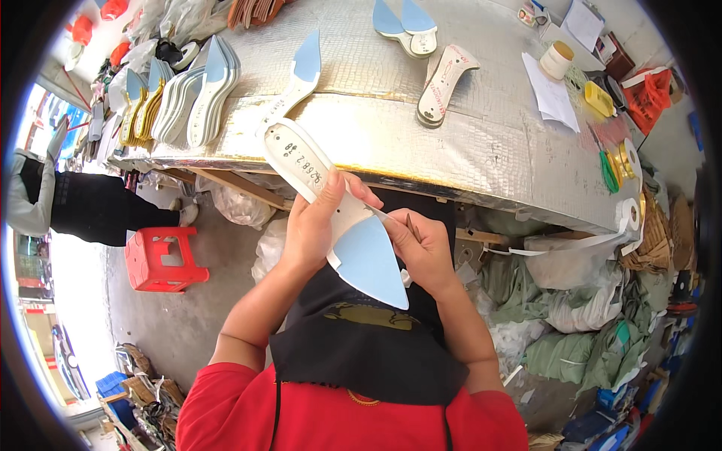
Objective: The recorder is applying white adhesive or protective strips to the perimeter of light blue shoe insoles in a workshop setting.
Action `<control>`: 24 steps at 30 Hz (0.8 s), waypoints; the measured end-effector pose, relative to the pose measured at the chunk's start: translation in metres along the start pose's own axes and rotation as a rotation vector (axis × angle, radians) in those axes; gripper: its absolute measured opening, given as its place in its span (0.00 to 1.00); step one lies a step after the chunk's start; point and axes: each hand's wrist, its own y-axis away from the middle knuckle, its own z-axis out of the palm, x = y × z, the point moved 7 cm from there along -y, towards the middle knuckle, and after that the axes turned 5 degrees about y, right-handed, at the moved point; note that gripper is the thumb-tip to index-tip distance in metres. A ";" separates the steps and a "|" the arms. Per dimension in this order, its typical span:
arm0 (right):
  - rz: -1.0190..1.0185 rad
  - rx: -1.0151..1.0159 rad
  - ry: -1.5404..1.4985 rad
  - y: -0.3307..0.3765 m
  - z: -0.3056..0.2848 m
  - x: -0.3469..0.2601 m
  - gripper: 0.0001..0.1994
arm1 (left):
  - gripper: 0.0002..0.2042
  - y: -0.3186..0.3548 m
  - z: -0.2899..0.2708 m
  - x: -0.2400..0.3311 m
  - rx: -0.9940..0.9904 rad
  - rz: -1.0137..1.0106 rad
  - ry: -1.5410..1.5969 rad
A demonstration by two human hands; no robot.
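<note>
**Trimming an insole by hand at the bench edge**

The person holds a pointed insole (342, 225) just above their lap, in front of the silver-covered table (481, 143). The insole is white along its heel and waist and pale blue over the pointed forepart, with the tip aimed down toward the black apron (361, 338). The left hand (316, 225) is closed around the white middle of the insole, thumb across the top face and fingers wrapped under. The right hand (425, 248) is curled shut on a thin tool (391, 219), a blade or scraper by the look of it, whose tip meets the insole's right edge near where white turns to blue. What kind of tool it is cannot be told for certain.

Judging from this, the step in hand is working the insole's edge, trimming or scraping it clean. The next move would call for a steady left grip while the tool runs along the rim toward the point, with the thumb kept clear of the edge.

More insoles lie on the table: a row stacked on edge (188, 94) at the left, singles (444, 83) further back. A red stool (162, 259) stands on the floor to the left, and stuffed bags (571, 316) are piled under the table's right side.
</note>
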 end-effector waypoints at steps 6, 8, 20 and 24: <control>0.162 -0.102 -0.174 0.004 -0.002 0.007 0.12 | 0.20 -0.001 0.007 0.002 -0.119 0.117 -0.098; 0.173 -0.156 -0.137 0.002 -0.002 0.006 0.13 | 0.19 -0.001 0.002 -0.001 -0.072 0.085 -0.036; 0.156 0.045 -0.378 0.020 0.017 0.006 0.21 | 0.19 -0.016 -0.010 -0.033 0.009 -0.124 0.691; 0.075 0.186 -0.257 0.015 0.007 -0.004 0.16 | 0.20 -0.008 -0.002 -0.025 -0.016 -0.026 0.488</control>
